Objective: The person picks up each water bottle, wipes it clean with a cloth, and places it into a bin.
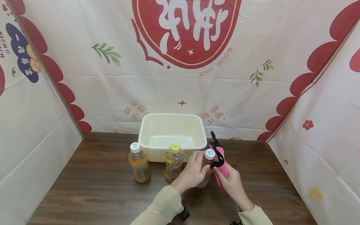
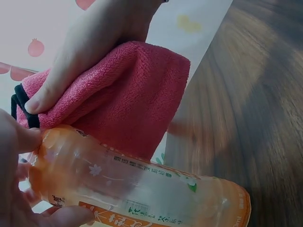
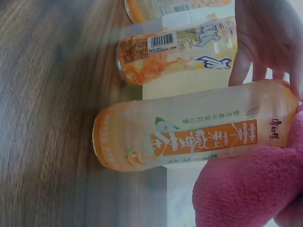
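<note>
Bottle (image 3: pixel 194 132) in the left hand (image 1: pixel 194 168), cloth (image 2: pixel 137 90) in the right hand (image 1: pixel 230 182), with neither grasp let go. Grips the bottle high up with left fingers and thumb curled round it, just below the white cap (image 1: pixel 209 154). Stands toward the right of the table (image 1: pixel 84 187), in front of the right end of the cream bin (image 1: pixel 156 154), roughly upright; cannot tell about contact between base and tabletop. Pinches the pink folds with the right thumb laid along the black band (image 1: pixel 216 163), the other right fingers mostly hidden. Brings the folds right up against the upper side of the bottle, seemingly touching.

Step in hand, judging by that closeness: wiping down the outside, or just laying the cloth on for it. Cannot tell about any actual rubbing.

Also there, untouched: a yellow-capped bottle (image 1: pixel 175 161) just in front of the bin, and a left-hand bottle (image 1: pixel 142 168) farther along, perhaps due the same treatment.

Next move, as a guess: brace the neck, wrap the cloth round the curve and work down toward the base, turning the plastic to reach the far side. Calls for a light squeeze, given such thin-looking walls, and for guiding the loose band clear of the cap.
</note>
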`<state>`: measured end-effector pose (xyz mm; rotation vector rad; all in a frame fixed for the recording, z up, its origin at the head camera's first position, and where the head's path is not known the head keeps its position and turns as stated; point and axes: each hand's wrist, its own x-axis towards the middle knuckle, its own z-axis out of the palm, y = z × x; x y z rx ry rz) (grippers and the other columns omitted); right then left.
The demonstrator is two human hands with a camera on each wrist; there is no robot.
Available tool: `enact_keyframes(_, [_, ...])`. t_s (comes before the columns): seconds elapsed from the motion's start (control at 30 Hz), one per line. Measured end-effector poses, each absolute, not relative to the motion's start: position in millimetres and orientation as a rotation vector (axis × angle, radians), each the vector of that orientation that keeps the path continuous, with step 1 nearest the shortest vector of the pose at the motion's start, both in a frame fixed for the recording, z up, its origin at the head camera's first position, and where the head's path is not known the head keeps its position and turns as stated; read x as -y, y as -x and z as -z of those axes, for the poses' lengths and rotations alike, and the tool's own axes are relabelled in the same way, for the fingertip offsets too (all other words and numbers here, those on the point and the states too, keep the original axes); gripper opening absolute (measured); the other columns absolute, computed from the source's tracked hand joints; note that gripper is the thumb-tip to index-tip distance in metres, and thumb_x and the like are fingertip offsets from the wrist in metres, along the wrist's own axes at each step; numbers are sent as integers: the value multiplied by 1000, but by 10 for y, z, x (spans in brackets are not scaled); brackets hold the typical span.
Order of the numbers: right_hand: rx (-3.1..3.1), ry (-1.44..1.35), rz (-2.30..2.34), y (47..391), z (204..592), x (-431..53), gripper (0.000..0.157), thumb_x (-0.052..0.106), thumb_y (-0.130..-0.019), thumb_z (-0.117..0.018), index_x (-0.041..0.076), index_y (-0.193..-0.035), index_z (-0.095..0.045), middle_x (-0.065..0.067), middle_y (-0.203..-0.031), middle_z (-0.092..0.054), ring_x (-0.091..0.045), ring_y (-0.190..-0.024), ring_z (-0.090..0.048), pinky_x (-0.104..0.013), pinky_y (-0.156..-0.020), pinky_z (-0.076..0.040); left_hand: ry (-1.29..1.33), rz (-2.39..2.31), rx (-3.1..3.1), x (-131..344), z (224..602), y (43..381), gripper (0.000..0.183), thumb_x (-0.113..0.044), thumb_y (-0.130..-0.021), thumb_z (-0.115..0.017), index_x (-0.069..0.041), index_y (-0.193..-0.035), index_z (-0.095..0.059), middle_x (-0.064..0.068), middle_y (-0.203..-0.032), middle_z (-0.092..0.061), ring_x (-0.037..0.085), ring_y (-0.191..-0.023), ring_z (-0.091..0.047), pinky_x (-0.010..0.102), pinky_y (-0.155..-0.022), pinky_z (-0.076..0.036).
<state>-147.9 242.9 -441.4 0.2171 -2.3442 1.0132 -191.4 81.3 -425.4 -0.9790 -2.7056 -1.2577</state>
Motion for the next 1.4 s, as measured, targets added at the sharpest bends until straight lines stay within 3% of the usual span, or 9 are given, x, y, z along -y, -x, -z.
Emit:
enact_keyframes(0.43, [2417, -172, -798, 1389, 4516, -2758, 21, 3, -71, -74, 3, -90, -65, -5, -73, -62, -9, -60, -49, -25, -52, -42, 995, 1285, 2716, -792, 4254, 1908, 48, -26, -94, -47, -7, -135, -29, 8, -129, -37, 19, -119, -39, 37, -100, -38])
enact_keyframes(0.53, [2458, -181, -722, 1396, 4525, -2874, 28, 5, -72, -74, 0, -98, -65, -13, -86, -66, -19, -70, -59, -34, -61, -51, 1014, 1245, 2675, -785, 4262, 1915, 47, -25, -95, -46, -5, -134, -31, 10, -126, -38, 21, -118, -40, 37, -99, -38])
enact_keyframes(0.63, [2498, -220, -611, 1418, 4573, -2991, 44, 7, -72, -74, -1, -112, -61, -21, -105, -63, -34, -86, -63, -49, -71, -50, 1033, 1215, 2646, -782, 4269, 1921, 46, -24, -95, -46, -3, -133, -31, 11, -125, -39, 22, -117, -40, 36, -99, -38])
enact_keyframes(0.73, [2551, -235, -507, 1437, 4689, -3082, 53, 8, -71, -75, -2, -120, -56, -28, -104, -61, -41, -80, -62, -53, -66, -49, 1038, 1205, 2630, -788, 4281, 1927, 46, -23, -94, -47, -3, -133, -32, 12, -124, -39, 23, -116, -41, 36, -98, -38])
enact_keyframes(0.83, [2633, -221, -453, 1444, 4872, -3126, 53, 12, -73, -74, -2, -121, -55, -33, -102, -59, -44, -76, -61, -53, -63, -49, 1033, 1203, 2617, -801, 4295, 1928, 45, -23, -94, -48, -3, -132, -33, 11, -124, -40, 22, -116, -41, 36, -98, -39])
enact_keyframes(1.13, [2763, -290, -481, 1447, 5327, -3072, 54, 19, -75, -73, 1, -122, -55, -26, -116, -56, -37, -103, -57, -49, -81, -47, 1037, 1227, 2632, -818, 4306, 1908, 45, -24, -95, -46, -5, -133, -32, 10, -125, -39, 20, -117, -40, 36, -98, -38])
enact_keyframes(1.4, [2834, -263, -446, 1481, 5431, -3085, 56, 30, -77, -71, 11, -126, -54, -25, -127, -49, -41, -117, -46, -62, -88, -37, 1029, 1245, 2657, -809, 4263, 1900, 47, -26, -95, -45, -6, -134, -31, 9, -126, -38, 19, -117, -40, 36, -98, -39])
